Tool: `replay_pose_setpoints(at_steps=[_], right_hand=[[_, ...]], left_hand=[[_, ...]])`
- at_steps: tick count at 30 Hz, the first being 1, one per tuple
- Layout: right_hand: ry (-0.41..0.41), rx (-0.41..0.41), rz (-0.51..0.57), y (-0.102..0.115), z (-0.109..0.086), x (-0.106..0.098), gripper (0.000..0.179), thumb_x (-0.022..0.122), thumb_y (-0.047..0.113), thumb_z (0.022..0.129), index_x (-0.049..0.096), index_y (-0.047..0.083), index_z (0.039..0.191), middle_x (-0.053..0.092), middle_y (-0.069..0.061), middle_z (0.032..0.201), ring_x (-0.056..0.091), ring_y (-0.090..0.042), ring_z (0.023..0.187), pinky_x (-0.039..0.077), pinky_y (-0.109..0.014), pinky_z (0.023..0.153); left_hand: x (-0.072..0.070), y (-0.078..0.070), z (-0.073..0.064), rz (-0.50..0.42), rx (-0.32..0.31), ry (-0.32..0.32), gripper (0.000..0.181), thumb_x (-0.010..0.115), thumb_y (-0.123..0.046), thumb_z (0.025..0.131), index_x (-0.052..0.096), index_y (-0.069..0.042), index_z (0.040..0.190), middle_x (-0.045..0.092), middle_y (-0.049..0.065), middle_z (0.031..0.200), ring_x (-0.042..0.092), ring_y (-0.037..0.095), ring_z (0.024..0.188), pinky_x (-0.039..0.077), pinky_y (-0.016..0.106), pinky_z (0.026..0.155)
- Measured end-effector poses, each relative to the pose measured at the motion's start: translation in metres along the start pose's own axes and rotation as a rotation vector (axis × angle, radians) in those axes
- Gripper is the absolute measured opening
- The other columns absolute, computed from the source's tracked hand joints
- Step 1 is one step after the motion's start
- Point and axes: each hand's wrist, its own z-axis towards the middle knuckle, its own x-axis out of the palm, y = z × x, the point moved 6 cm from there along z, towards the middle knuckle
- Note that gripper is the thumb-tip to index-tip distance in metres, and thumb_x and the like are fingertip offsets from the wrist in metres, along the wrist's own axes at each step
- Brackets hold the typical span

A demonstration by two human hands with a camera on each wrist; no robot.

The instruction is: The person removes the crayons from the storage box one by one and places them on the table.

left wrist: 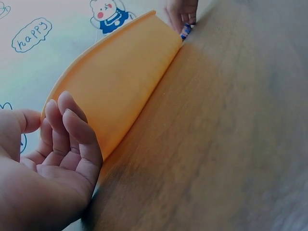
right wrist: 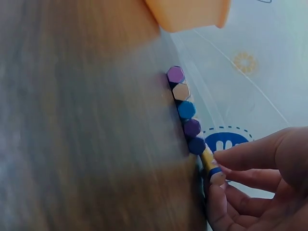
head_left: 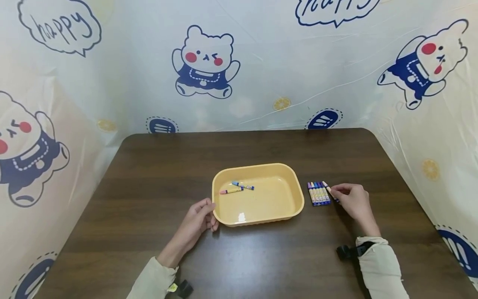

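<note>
My left hand holds the left end of a yellow plastic tray, its thumb at the rim and its fingers curled outside along the wall. Inside the tray lie a blue crayon and a pink crayon. Right of the tray, several crayons lie side by side in a neat row; their hexagonal ends in purple, beige and blue show in the right wrist view. My right hand pinches a pale-tipped crayon with a yellow wrapper between thumb and fingers, at the row's right end.
A dark brown wooden table carries everything. Behind it and at both sides hangs a pale sheet printed with bears. Each wrist wears a black strap device, such as the right one, close over the tabletop.
</note>
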Motion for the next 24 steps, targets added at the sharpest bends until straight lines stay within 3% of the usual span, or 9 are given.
replay_pose_setpoints(at_steps=[6, 24], right_hand=[[-0.003, -0.017, -0.017, 0.0011, 0.0002, 0.0025, 0.016, 0.069, 0.017, 0.093, 0.076, 0.004, 0.097, 0.074, -0.015, 0.093, 0.063, -0.028, 0.084, 0.045, -0.034, 0.067], [0.011, -0.071, -0.006, 0.0054, 0.0004, 0.0043, 0.012, 0.071, 0.011, 0.091, 0.074, 0.002, 0.097, 0.072, -0.009, 0.082, 0.056, -0.02, 0.07, 0.042, -0.031, 0.059]], left_hand=[[0.0002, -0.0001, -0.0004, 0.005, 0.001, -0.011, 0.029, 0.053, -0.024, 0.103, 0.046, -0.003, 0.083, 0.052, 0.006, 0.066, 0.054, 0.021, 0.058, 0.047, 0.028, 0.053], [0.0008, 0.0, 0.0002, -0.008, -0.006, 0.014, 0.029, 0.052, -0.025, 0.103, 0.045, -0.003, 0.084, 0.052, 0.005, 0.067, 0.055, 0.02, 0.058, 0.047, 0.027, 0.054]])
